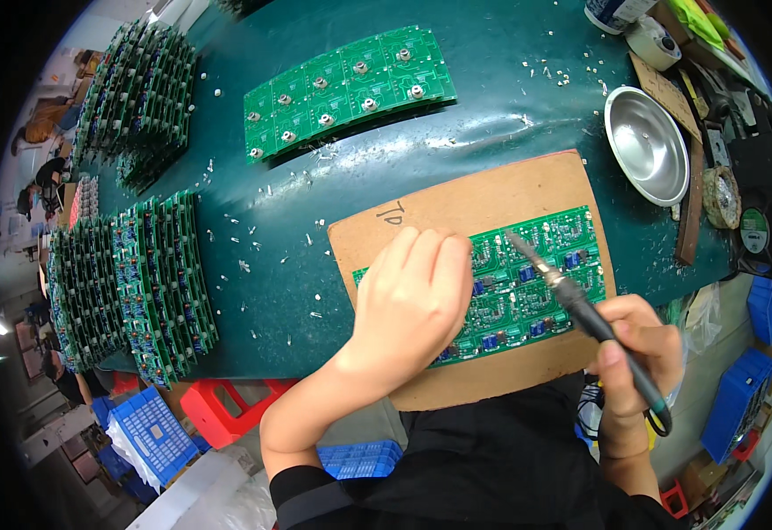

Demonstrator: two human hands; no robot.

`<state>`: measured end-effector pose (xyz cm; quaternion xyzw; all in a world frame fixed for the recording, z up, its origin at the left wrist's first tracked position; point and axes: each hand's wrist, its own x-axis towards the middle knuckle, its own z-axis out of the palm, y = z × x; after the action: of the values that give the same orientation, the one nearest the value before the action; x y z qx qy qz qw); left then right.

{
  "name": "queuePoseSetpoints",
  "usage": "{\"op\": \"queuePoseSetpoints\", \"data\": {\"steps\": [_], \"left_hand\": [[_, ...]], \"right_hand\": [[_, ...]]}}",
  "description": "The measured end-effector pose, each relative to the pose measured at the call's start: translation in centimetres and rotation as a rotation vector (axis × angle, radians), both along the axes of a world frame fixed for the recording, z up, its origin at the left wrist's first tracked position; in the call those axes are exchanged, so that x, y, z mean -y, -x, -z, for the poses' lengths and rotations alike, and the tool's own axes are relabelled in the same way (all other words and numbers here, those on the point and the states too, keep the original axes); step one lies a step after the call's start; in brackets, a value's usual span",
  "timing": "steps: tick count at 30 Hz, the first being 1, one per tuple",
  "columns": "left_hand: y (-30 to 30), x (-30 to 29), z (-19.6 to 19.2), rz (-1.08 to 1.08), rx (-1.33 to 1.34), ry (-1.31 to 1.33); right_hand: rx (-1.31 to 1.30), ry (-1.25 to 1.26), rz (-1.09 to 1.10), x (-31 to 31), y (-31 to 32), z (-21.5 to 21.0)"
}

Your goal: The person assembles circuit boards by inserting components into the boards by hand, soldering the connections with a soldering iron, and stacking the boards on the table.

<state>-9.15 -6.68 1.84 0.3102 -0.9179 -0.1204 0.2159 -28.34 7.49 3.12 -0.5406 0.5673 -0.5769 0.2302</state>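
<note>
A green circuit board panel, covered with small blue and silver parts, lies on a brown cardboard sheet in front of me. My left hand rests over the panel's left part with its fingers curled closed. What those fingers pinch, if anything, is hidden beneath them. My right hand grips the dark handle of a soldering iron. The iron slants up and left, its metal tip over the panel's far edge, right of my left hand. Whether the tip touches the board I cannot tell.
Another green panel with round metal posts lies farther back on the green tabletop. Tall stacks of boards stand at the left. At the right are a metal bowl and a tape roll. Small clippings are scattered about.
</note>
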Motion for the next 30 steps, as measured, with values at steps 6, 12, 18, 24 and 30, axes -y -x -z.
{"op": "queuePoseSetpoints", "data": {"steps": [6,12,18,24,30], "left_hand": [[-0.8,0.8,-0.8,0.034,-0.117,-0.188],[1.6,0.2,-1.2,-0.006,-0.215,-0.348],[3.2,0.6,0.8,0.066,-0.142,-0.232],[3.9,0.5,1.0,0.057,-0.116,-0.118],[3.4,0.9,0.6,0.106,-0.161,-0.193]], "right_hand": [[0.022,-0.054,0.108,-1.4,1.2,-0.3],[-0.001,-0.034,0.051,-1.2,1.8,0.2],[-0.016,-0.038,0.046,-0.5,1.3,0.5],[-0.092,0.004,-0.058,0.7,2.1,0.0],[-0.093,-0.007,-0.045,0.4,2.2,0.0]]}}
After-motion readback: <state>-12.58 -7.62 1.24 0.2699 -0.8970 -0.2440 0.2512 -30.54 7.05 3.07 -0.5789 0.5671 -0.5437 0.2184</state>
